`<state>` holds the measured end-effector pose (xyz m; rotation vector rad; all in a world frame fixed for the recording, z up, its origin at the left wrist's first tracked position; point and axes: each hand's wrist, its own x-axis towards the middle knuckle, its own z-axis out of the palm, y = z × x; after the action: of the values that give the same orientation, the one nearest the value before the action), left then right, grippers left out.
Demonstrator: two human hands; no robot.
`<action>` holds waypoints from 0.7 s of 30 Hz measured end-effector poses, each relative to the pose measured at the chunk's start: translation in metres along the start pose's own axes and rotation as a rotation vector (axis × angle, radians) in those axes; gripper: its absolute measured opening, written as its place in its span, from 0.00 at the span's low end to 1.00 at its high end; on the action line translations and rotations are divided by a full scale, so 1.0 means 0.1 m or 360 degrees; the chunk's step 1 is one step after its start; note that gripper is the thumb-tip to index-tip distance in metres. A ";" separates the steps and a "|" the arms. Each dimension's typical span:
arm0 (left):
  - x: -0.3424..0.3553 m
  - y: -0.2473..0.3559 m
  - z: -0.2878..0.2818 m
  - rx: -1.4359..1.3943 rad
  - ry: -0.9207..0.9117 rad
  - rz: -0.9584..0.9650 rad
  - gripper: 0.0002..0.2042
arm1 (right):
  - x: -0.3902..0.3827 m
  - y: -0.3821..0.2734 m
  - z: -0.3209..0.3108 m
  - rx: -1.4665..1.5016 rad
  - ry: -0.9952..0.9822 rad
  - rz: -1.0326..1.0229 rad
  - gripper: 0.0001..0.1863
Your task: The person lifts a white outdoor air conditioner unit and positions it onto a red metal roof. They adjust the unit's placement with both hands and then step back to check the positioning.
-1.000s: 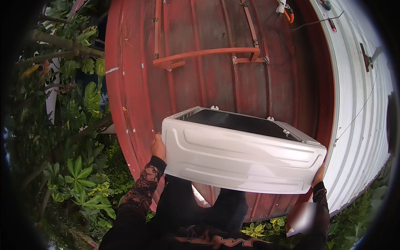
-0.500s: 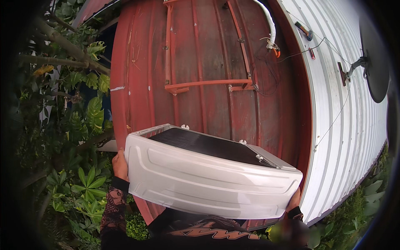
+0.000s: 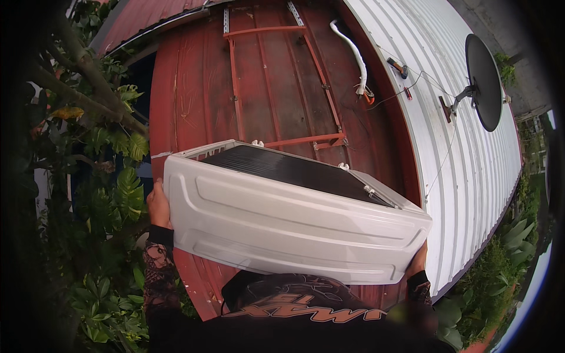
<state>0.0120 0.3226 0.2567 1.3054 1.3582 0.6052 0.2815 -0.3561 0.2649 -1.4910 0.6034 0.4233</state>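
Note:
Between my hands is a large white air-conditioner outdoor unit (image 3: 294,217), tilted so its ribbed casing faces me and its black finned coil (image 3: 288,175) shows along the far side. My left hand (image 3: 158,207) grips the unit's left end, with some fingers hidden behind the casing. At the lower right end, my right hand (image 3: 418,259) is closed on the casing, its fingers mostly out of sight. Beyond the unit, a reddish-orange metal frame (image 3: 306,140) lies on the red metal roof (image 3: 194,94). The unit's top edge overlaps the frame's near bar in the view.
A white wrapped pipe (image 3: 358,62) with an orange end lies right of the frame. On the white corrugated roof (image 3: 388,35) are a black-and-orange tool (image 3: 398,69), a small red tool (image 3: 408,93) and a satellite dish (image 3: 484,82) with a cable. Leafy plants (image 3: 126,191) border the left.
My view has tilted up, so more of the far roof, frame and dish shows. The unit, still in both hands, sits higher in view and covers part of the frame's near bar.

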 end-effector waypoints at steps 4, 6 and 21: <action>0.17 0.57 0.12 -0.0013 -0.0079 0.0165 0.25 | 0.00 0.05 0.22 0.0191 0.0075 -0.0106 0.27; 0.26 0.73 0.22 -0.0045 -0.0069 0.0236 0.24 | 0.11 0.06 0.32 0.0267 0.0052 -0.0066 0.27; 1.15 1.52 1.58 0.0003 0.0194 0.0123 0.25 | 2.30 -1.16 1.62 0.0157 -0.0149 0.0074 0.26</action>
<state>0.2337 0.4180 0.3115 1.3454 1.4121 0.7472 0.5509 -0.2245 0.2127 -1.3579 0.5779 0.4901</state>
